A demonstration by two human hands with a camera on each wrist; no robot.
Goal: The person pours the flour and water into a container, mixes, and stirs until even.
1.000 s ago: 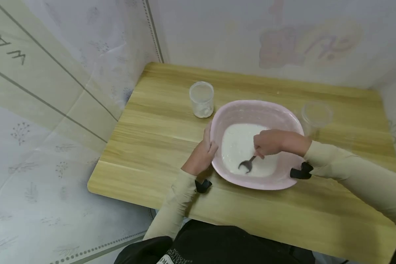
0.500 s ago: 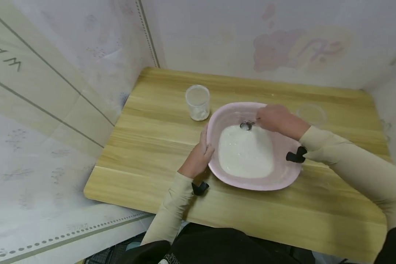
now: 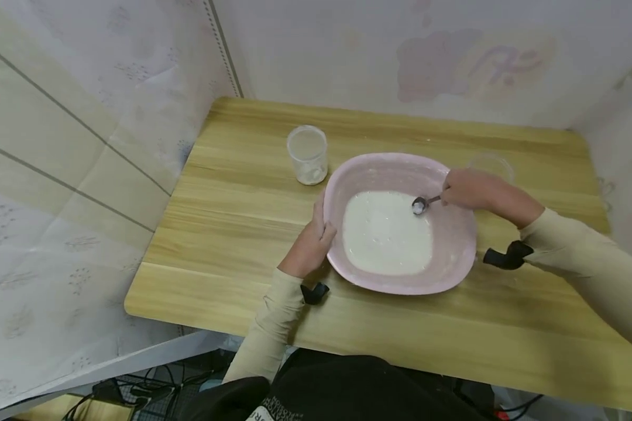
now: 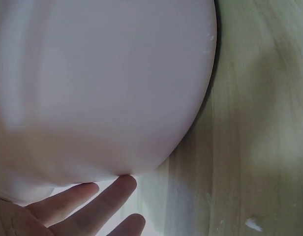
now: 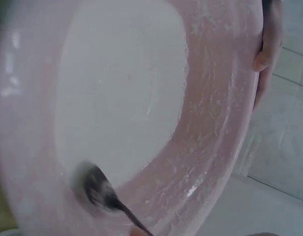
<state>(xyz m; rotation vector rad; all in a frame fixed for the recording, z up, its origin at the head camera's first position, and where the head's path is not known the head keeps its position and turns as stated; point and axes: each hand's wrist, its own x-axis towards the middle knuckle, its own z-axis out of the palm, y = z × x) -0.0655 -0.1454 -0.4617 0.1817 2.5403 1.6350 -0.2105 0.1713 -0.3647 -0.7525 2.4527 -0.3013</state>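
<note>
Right hand (image 3: 474, 188) pinches the handle of a dark metal spoon (image 3: 420, 205); its fingers look curled together. I log the spoon inside the pink basin (image 3: 400, 289), bowl at the far, right-hand part, where white liquid (image 3: 387, 234) meets the inner wall. Some white shows in the spoon's bowl; its outline blurs in my right wrist view, and I cannot tell whether it touches the liquid. Basin stands about mid-desk, with pale residue streaked on its inside wall.

Left hand (image 3: 308, 242) grips the basin's left side: thumb at the rim, fingers apart from one another, fingertips against the outer wall in my left wrist view.

Outward: clear cup (image 3: 308, 155) upright, just beside the basin toward the desk's far left corner, whitish matter at its bottom. Round clear container (image 3: 494, 164) near the far right corner, partly hidden behind the right hand. Wood-grain desk (image 3: 216, 251) carries all; patterned wall (image 3: 316, 52) runs behind its far edge.
</note>
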